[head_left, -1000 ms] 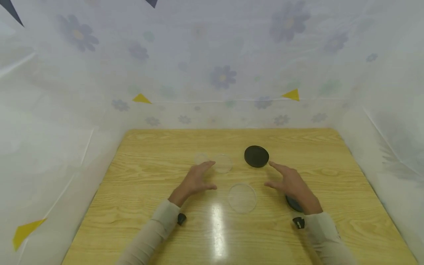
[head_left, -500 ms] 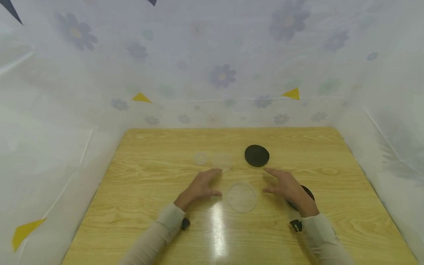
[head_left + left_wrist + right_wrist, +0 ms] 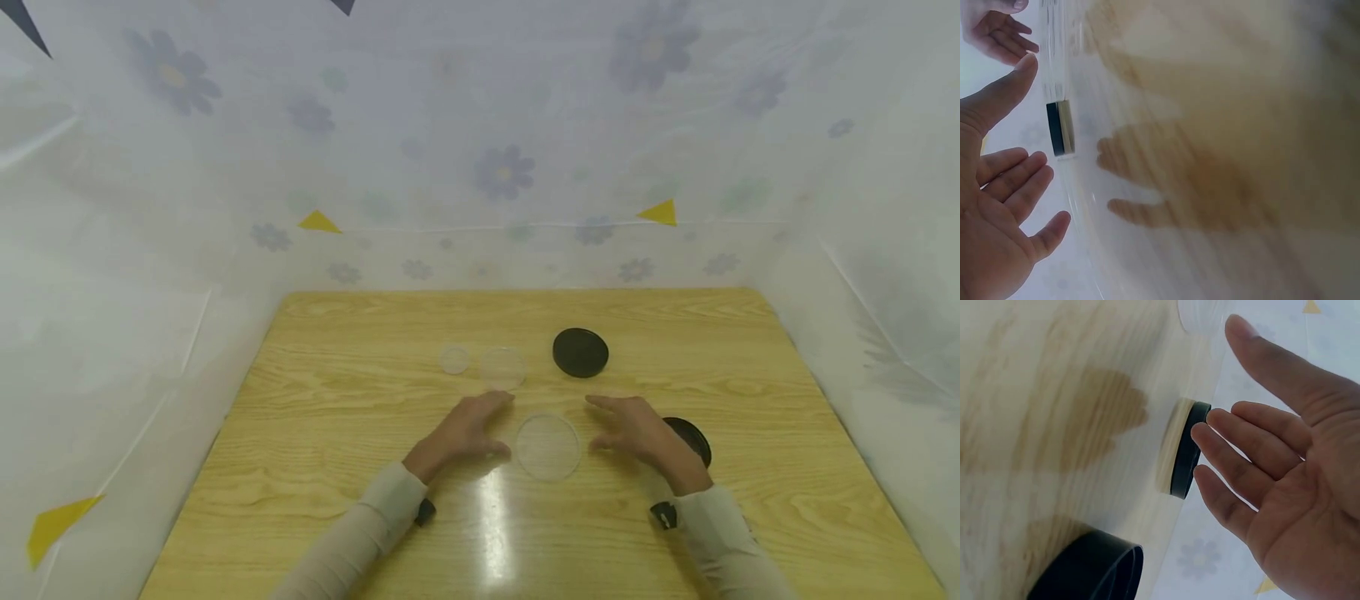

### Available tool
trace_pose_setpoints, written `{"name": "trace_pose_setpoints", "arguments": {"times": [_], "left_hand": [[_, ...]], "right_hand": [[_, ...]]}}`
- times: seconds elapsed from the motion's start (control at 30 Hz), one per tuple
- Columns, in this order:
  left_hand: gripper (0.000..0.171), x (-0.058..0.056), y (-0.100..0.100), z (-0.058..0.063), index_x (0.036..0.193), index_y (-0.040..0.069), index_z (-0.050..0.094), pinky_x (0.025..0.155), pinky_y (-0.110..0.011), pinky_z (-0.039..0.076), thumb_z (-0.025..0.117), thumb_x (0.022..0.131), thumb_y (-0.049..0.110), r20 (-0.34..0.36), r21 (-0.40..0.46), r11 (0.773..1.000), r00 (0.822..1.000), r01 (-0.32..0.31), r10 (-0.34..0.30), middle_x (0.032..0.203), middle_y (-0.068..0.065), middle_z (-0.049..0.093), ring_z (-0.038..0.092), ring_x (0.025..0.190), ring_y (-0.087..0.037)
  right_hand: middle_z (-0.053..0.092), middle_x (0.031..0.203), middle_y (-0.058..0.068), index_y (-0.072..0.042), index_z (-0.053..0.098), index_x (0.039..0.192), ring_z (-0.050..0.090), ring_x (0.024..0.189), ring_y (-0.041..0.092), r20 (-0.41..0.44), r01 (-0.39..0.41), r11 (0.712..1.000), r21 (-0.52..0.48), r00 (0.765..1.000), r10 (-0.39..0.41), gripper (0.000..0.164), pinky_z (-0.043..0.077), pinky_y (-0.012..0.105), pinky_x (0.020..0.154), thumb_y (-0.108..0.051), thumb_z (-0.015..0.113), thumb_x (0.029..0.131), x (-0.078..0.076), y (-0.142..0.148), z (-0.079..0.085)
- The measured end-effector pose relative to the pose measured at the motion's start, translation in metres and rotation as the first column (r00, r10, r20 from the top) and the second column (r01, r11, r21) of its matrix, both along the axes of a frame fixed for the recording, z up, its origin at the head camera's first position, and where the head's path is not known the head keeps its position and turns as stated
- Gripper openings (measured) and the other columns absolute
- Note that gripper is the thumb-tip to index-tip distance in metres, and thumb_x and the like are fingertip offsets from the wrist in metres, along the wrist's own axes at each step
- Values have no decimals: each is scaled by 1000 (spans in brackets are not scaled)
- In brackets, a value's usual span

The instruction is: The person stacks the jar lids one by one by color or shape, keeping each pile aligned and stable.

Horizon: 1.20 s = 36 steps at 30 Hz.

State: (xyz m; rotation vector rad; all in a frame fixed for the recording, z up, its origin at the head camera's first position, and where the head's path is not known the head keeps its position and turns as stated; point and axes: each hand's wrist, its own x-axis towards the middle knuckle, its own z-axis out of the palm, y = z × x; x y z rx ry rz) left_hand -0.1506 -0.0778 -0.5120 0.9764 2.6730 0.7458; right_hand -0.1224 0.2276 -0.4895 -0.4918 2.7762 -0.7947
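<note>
A clear round piece (image 3: 548, 447) lies on the wooden table between my two hands. My left hand (image 3: 468, 429) is just left of it, fingers and thumb spread apart. On the other side my right hand (image 3: 630, 429) mirrors it, thumb and fingers apart. Neither hand holds anything. In the left wrist view, the left palm (image 3: 997, 237) faces the clear wall (image 3: 1054, 37) of a see-through piece. A deep black round cap (image 3: 688, 437) is partly covered by the right hand and wrist; its hollow rim (image 3: 1132, 569) shows in the right wrist view.
Farther back lies a black round lid (image 3: 581, 352). Two more clear round pieces, a small one (image 3: 453, 359) and a larger one (image 3: 502, 368), are left of it. Pale flowered sheeting (image 3: 502, 171) walls in the table's back and sides.
Both hands have come nearer the front and closer together, now on either side of the nearest clear piece. The small clear piece and more of the near black cap are uncovered.
</note>
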Motion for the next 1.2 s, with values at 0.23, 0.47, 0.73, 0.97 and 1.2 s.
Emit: {"name": "trace_pose_setpoints", "arguments": {"times": [0.23,0.47,0.73,0.97,1.2], "left_hand": [[76,3,6,0,133,9,51,109,-36,40,84,68,31,-15,-24,999,999,41,-41,135,-7,57,54,125,-23],[75,5,10,4,134,11,51,109,-43,39,82,69,31,-25,-96,994,998,59,-62,136,-5,56,53,125,-21],[75,6,16,7,136,11,49,111,-43,37,81,72,32,-5,-167,983,996,82,-84,139,-5,54,50,129,-21],[71,5,19,6,133,11,52,102,-41,43,81,72,34,-48,-202,974,993,100,-112,134,-4,58,55,122,-19],[68,6,22,6,131,13,54,96,-35,45,81,72,34,-57,-200,975,992,98,-111,131,0,60,57,118,-15]], "right_hand": [[60,128,20,1,57,127,54,120,40,16,-28,999,25,999,28,64,45,52,99,-21,81,73,2,-6,-3],[63,123,19,2,58,126,58,115,38,-2,-60,997,40,998,60,60,48,50,96,-17,80,73,6,-11,-6],[68,116,12,-3,61,123,64,104,31,-50,-98,992,83,994,102,58,52,45,90,-14,79,69,9,-20,-8],[68,115,13,-2,61,123,65,103,31,-52,-100,992,79,993,105,59,53,44,87,-12,79,68,13,-26,-7],[69,113,14,0,62,121,66,100,31,-80,-129,987,94,987,137,58,54,43,85,-11,81,67,14,-29,-9]]}}
